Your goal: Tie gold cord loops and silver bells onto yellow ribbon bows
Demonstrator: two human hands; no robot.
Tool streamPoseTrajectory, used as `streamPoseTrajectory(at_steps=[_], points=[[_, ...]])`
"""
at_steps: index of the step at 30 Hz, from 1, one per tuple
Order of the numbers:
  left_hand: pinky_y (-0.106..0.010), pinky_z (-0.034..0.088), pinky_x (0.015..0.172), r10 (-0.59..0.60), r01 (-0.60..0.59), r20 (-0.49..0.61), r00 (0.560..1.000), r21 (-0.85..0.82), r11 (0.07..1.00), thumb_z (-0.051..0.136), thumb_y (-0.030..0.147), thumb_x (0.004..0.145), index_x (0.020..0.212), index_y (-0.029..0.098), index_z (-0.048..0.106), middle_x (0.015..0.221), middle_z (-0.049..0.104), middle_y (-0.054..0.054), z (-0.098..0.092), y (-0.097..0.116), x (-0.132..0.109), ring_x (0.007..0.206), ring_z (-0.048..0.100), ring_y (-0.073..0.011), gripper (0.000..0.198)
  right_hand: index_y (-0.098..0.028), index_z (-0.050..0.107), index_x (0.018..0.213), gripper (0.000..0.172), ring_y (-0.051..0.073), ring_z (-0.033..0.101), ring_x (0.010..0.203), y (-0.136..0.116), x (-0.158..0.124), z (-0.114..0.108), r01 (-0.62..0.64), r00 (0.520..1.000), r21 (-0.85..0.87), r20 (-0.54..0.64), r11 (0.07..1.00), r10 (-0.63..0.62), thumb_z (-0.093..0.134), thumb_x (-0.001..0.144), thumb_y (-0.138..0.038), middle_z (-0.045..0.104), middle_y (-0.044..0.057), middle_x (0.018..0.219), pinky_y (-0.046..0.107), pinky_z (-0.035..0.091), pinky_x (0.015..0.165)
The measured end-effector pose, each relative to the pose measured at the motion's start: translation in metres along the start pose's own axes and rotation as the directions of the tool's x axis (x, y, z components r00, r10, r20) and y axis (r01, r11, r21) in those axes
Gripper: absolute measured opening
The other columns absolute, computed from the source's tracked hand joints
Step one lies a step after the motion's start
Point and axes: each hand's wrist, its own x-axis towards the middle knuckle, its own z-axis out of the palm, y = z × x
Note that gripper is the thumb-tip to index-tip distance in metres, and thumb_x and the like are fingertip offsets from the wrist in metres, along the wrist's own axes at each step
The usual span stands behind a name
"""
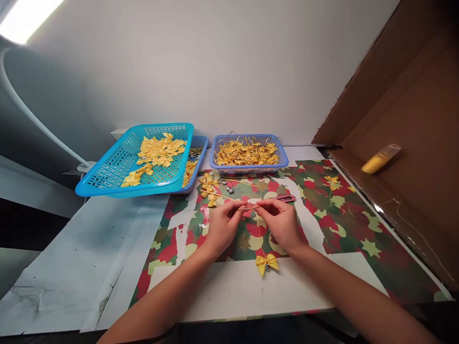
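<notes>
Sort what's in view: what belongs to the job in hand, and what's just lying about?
Seemingly in the job:
cord, held in the left hand and right hand
yellow bow with bell
loose bows and bells
turquoise basket and right-hand blue basket, holding bows

Probably just lying about:
yellow tube by the cardboard
pink tool, untouched, use unclear

Glaring lamp point(30, 19) upper left — dim, shadowy right edge.
</notes>
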Motion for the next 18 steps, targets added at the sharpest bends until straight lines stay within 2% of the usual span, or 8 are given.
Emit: streamPoseTrajectory(at_steps=[4,7,9,11,18], points=[[-0.027,0.058,0.073,0.026,-0.033,-0.103,0.994,-0.067,0.997,0.056,0.025,0.088,0.106,0.019,0.072,0.101,0.076,-0.007,0.004,0.006,-0.01,0.087,0.072,-0.019,0.025,-0.019,0.072,0.077,0.025,0.017,0.069,0.064,0.001,-0.003,0.002,-0.199,0.979,0.333,0.035,0.922,0.199,0.078,0.066,-0.041,0.073,0.003,0.07,0.029,0.058,0.061],[-0.026,0.058,0.071,0.093,-0.102,-0.159,0.983,-0.049,0.994,0.058,0.02,0.087,0.103,0.019,0.074,0.098,0.077,-0.006,0.006,0.009,-0.013,0.086,0.072,-0.0187,0.022,-0.018,0.072,0.077,0.032,0.016,0.07,0.064,0.001,-0.005,0.002,-0.354,0.932,0.518,0.125,0.779,0.34,0.084,0.059,-0.041,0.072,0.002,0.068,0.028,0.059,0.063],[-0.025,0.058,0.067,0.138,-0.148,-0.185,0.973,-0.04,0.988,0.059,0.017,0.086,0.1,0.018,0.074,0.094,0.078,-0.006,0.006,0.01,-0.014,0.082,0.072,-0.0178,0.021,-0.019,0.072,0.076,0.032,0.014,0.07,0.065,0.0,-0.007,0.002,-0.42,0.899,0.587,0.163,0.693,0.407,0.087,0.056,-0.04,0.072,0.001,0.069,0.026,0.058,0.064],[-0.024,0.057,0.065,0.172,-0.183,-0.203,0.964,-0.035,0.983,0.059,0.014,0.085,0.1,0.019,0.075,0.092,0.078,-0.005,0.006,0.01,-0.014,0.079,0.071,-0.0164,0.022,-0.019,0.072,0.073,0.031,0.013,0.068,0.066,-0.002,-0.008,0.001,-0.436,0.885,0.624,0.166,0.648,0.436,0.089,0.054,-0.037,0.072,0.0,0.071,0.024,0.058,0.066],[-0.022,0.055,0.064,0.195,-0.208,-0.203,0.959,-0.041,0.977,0.059,0.012,0.085,0.099,0.02,0.075,0.088,0.078,-0.004,0.005,0.012,-0.015,0.074,0.07,-0.0138,0.023,-0.022,0.071,0.074,0.019,0.012,0.065,0.068,0.001,-0.013,-0.001,-0.337,0.939,0.581,0.145,0.741,0.313,0.084,0.065,-0.035,0.071,-0.001,0.073,0.023,0.055,0.063]])
